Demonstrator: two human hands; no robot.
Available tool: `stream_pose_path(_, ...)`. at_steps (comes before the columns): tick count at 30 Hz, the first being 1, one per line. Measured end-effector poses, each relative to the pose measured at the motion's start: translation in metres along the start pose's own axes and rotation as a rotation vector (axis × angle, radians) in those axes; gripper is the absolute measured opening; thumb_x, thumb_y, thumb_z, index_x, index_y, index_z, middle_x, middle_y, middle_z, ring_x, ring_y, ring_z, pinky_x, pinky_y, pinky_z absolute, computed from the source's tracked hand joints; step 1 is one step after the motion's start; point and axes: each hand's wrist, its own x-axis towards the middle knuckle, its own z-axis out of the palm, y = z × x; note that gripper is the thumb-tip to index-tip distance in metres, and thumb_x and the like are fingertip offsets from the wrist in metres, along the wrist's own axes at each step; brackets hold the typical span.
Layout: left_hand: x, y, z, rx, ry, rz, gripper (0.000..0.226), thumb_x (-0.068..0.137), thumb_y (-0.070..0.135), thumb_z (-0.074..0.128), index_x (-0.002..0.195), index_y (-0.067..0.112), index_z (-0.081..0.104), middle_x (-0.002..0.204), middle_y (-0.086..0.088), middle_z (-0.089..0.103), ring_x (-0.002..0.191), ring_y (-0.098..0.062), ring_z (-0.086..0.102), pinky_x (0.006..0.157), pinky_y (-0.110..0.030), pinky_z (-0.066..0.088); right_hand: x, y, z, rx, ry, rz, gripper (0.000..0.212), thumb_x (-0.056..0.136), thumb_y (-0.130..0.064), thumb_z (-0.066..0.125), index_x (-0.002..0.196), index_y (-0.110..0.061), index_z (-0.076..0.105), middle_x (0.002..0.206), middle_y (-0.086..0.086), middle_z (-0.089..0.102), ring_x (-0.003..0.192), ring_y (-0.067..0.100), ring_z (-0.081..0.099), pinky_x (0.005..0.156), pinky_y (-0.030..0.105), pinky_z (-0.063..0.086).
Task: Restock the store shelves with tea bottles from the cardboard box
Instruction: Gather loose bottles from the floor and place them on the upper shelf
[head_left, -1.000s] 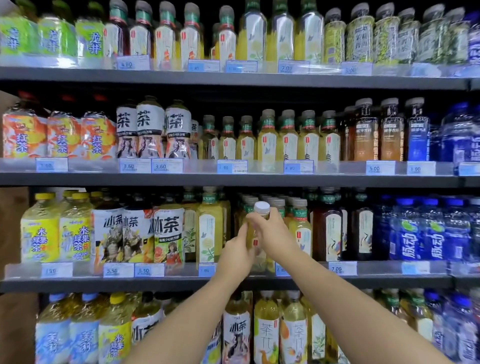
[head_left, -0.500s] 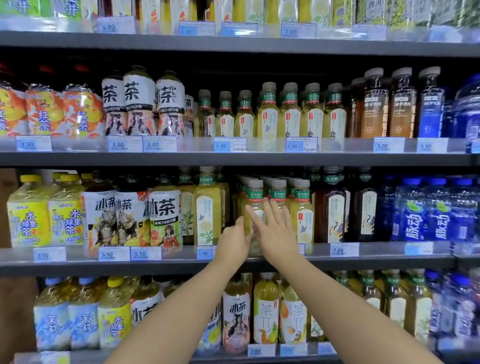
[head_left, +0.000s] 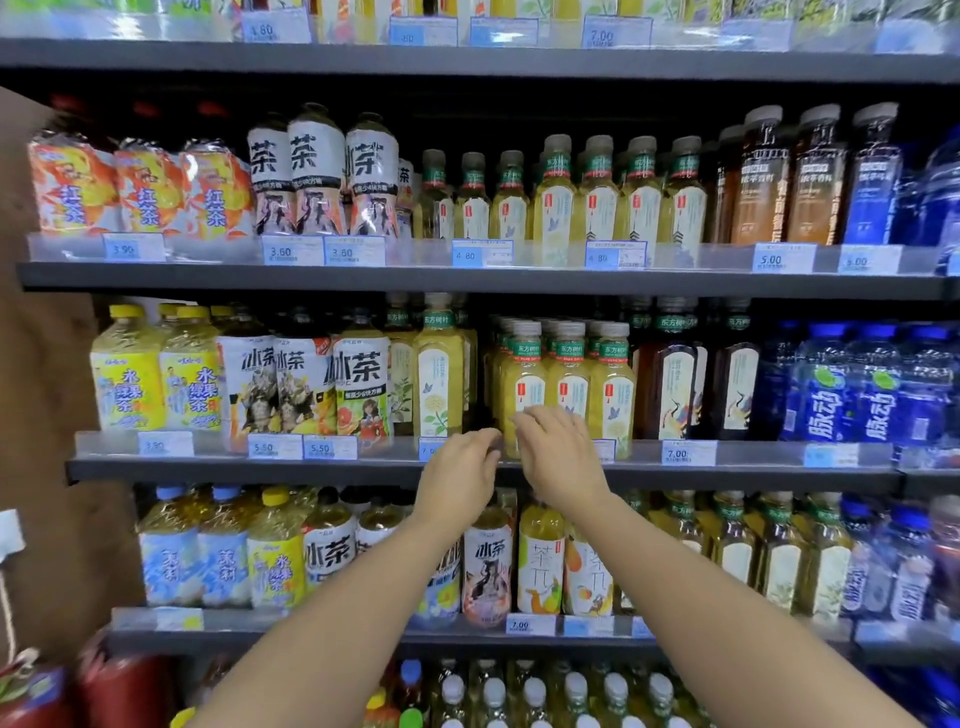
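**Item:** tea bottle, yellow, with a pale cap and a green neck band.

**Location:** front edge of the shelf, third from the top in view. It stood at the left end of a front row of three like bottles, upright, label outward. A tall bottle stood just beside it on the left and a twin on the right. More of the same stood behind.

**Box:** not in view.

**Right hand**: fingers nearly straight and spread, holding nothing. It lay across the tea bottle's lower part at the rail. Whether it touched the bottle or stopped just short could not be told.

**Left hand**: loosely curled and empty. It was just beside the right hand, in front of the rail and left of the tea bottle.

**Step, as judged:** squaring the tea bottle into line at the front edge. The bottle appeared seated. How much stock was left to shelve could not be told.

**Handling notes, as judged:**
- Press low on the body with flat fingers, not at the cap, because a tall narrow bottle tips if pushed high.
- Bring the base up against the rail, level with the twin.
- Turn the label square to the aisle.
- Keep the left hand ready at the tall bottle, since the gap there is tight and a sideways nudge could rock it.
- Draw both hands straight back, clear of the rail's price tags.
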Motion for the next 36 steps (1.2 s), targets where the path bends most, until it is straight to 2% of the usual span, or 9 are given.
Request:
stream_pose_path(5,-0.049,-0.034,-0.035,0.120,0.018,-0.014,0.026,0.101,0.028,0.054,0.123,0.017,0.065,0.114,-0.001,0.071,0.104,-0.022,0.064,0.088,-0.039,0.053,-0.012,-0.060,0.001,0.159,-0.033,-0.041,0.024,0.095,-0.020,0.054,0.117,-0.016,0.064,0.104,0.004,0.064,0.096,0.028,0.059,0.078,0.042,0.044)
stream_pose_path(9,-0.101,-0.069,-0.060,0.149,0.018,-0.107,0.024,0.100,0.025,0.053,0.120,0.018,0.065,0.113,0.000,0.069,0.107,-0.022,0.061,0.087,-0.038,0.051,-0.039,-0.125,0.025,0.279,-0.090,-0.080,0.026,0.093,-0.022,0.056,0.117,-0.017,0.065,0.105,0.004,0.065,0.097,0.028,0.060,0.079,0.042,0.046)
stream_pose_path(12,-0.152,-0.101,-0.069,0.148,-0.016,-0.179,0.028,0.099,0.022,0.053,0.124,0.019,0.065,0.115,-0.004,0.070,0.108,-0.027,0.061,0.086,-0.044,0.053,-0.068,-0.178,0.049,0.395,-0.201,-0.125,0.026,0.096,-0.021,0.052,0.117,-0.015,0.066,0.104,0.006,0.064,0.096,0.030,0.060,0.078,0.042,0.048)
stream_pose_path(16,-0.228,-0.151,-0.076,0.189,-0.062,-0.298,0.028,0.100,0.025,0.052,0.125,0.022,0.065,0.117,-0.002,0.069,0.109,-0.025,0.061,0.088,-0.041,0.051,-0.107,-0.245,0.082,0.510,-0.355,-0.203,0.025,0.093,-0.019,0.054,0.113,-0.012,0.067,0.102,0.010,0.064,0.091,0.035,0.062,0.071,0.042,0.049)
stream_pose_path(21,-0.343,-0.215,-0.067,0.196,-0.132,-0.465,0.023,0.091,0.025,0.055,0.107,0.019,0.071,0.104,-0.004,0.072,0.098,-0.030,0.066,0.081,-0.043,0.055,-0.166,-0.322,0.134,0.542,-0.767,-0.328,0.028,0.097,-0.024,0.047,0.121,-0.018,0.061,0.121,0.009,0.057,0.106,0.035,0.060,0.081,0.042,0.049)
stream_pose_path(25,-0.439,-0.256,-0.043,0.204,-0.222,-0.582,0.031,0.090,0.029,0.052,0.110,0.017,0.071,0.109,-0.005,0.072,0.097,-0.032,0.068,0.080,-0.043,0.057,-0.213,-0.362,0.185,0.592,-1.080,-0.508,0.029,0.095,-0.024,0.055,0.122,-0.017,0.063,0.118,0.011,0.059,0.112,0.031,0.057,0.085,0.036,0.045)
stream_pose_path(28,-0.506,-0.283,-0.016,0.195,-0.328,-0.651,0.030,0.091,0.030,0.054,0.113,0.017,0.070,0.110,-0.005,0.072,0.097,-0.032,0.068,0.083,-0.042,0.057,-0.240,-0.365,0.224,0.629,-1.277,-0.586,0.041,0.094,-0.028,0.063,0.133,-0.016,0.058,0.125,0.011,0.058,0.115,0.028,0.055,0.093,0.034,0.043)
stream_pose_path(32,-0.577,-0.307,0.020,0.180,-0.432,-0.735,0.033,0.093,0.033,0.051,0.117,0.018,0.069,0.116,-0.004,0.071,0.101,-0.030,0.069,0.087,-0.040,0.057,-0.286,-0.352,0.274,0.643,-1.435,-0.656,0.053,0.090,-0.032,0.068,0.140,-0.019,0.053,0.133,0.008,0.056,0.121,0.025,0.054,0.099,0.029,0.039)
stream_pose_path(36,-0.630,-0.313,0.050,0.159,-0.545,-0.818,0.035,0.094,0.033,0.053,0.123,0.018,0.066,0.121,-0.004,0.069,0.107,-0.031,0.066,0.089,-0.040,0.056,-0.354,-0.338,0.311,0.650,-1.514,-0.652,0.065,0.086,-0.047,0.069,0.144,-0.036,0.044,0.146,-0.009,0.044,0.126,0.012,0.051,0.103,0.025,0.040)
